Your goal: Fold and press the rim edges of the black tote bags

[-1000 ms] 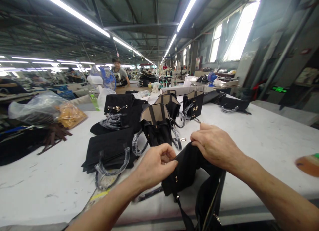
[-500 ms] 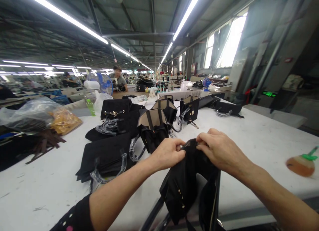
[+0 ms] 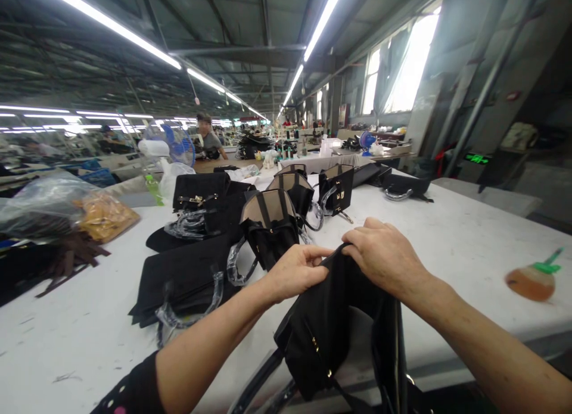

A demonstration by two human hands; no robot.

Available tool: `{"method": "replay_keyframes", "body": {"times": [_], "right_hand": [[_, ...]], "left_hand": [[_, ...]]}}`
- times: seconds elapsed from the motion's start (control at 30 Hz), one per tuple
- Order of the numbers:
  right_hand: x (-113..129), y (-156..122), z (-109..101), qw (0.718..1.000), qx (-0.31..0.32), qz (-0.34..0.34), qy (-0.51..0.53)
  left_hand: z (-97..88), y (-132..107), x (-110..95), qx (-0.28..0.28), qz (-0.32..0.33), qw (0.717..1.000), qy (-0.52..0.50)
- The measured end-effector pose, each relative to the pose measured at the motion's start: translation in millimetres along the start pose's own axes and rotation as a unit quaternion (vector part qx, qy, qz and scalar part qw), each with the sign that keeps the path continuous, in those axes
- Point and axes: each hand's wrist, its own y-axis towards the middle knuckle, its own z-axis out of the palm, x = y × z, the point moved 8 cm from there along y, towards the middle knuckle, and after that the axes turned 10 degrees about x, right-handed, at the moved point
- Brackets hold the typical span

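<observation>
A black handbag (image 3: 328, 330) with gold zips and dark handles hangs at the table's near edge, its mouth spread apart. My left hand (image 3: 299, 270) pinches the upper rim of the bag between thumb and fingers. Close beside it, my right hand (image 3: 379, 253) is closed on the same rim, a little to the right. The bag's lower part runs out of the picture at the bottom. Just beyond my left hand stands another black bag (image 3: 270, 226) with a beige lining and a plastic-wrapped handle.
Flat black bag pieces (image 3: 183, 277) with wrapped handles are stacked on the white table (image 3: 447, 235) at left. More black bags (image 3: 337, 187) stand farther back. A bottle of amber liquid with a green cap (image 3: 534, 281) is at right. A co-worker (image 3: 209, 141) is in the background.
My view has shifted slightly. Both hands stay on the bag's rim, and the bag's mouth has spread wider, with its right side farther right.
</observation>
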Motion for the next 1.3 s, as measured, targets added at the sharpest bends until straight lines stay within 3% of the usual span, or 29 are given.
{"method": "replay_keyframes", "body": {"times": [0.3,0.5,0.7,0.87,1.13,1.3], "right_hand": [[-3,2,2,1.0,0.003,0.007,-0.001],[8,5,1,0.999,0.006,-0.036,-0.004],[6,5,5,0.997,-0.002,-0.059,0.048],[-6,-6,7,0.988,-0.015,-0.041,0.146],[-7,-6,5,0.996,-0.015,0.0,0.088],[-7,-5,7,0.998,-0.009,0.018,0.061]], "left_hand": [[8.2,0,13,0.06,-0.008,0.989,-0.132],[-6.6,8,-3,0.059,0.048,0.997,-0.027],[-12.1,30,-13,-0.045,0.012,0.99,0.136],[-17.7,27,-7,-0.131,-0.021,0.978,0.16],[-5.3,32,2,-0.073,-0.012,0.994,0.08],[-4.4,32,-2,-0.074,-0.008,0.994,0.084]]}}
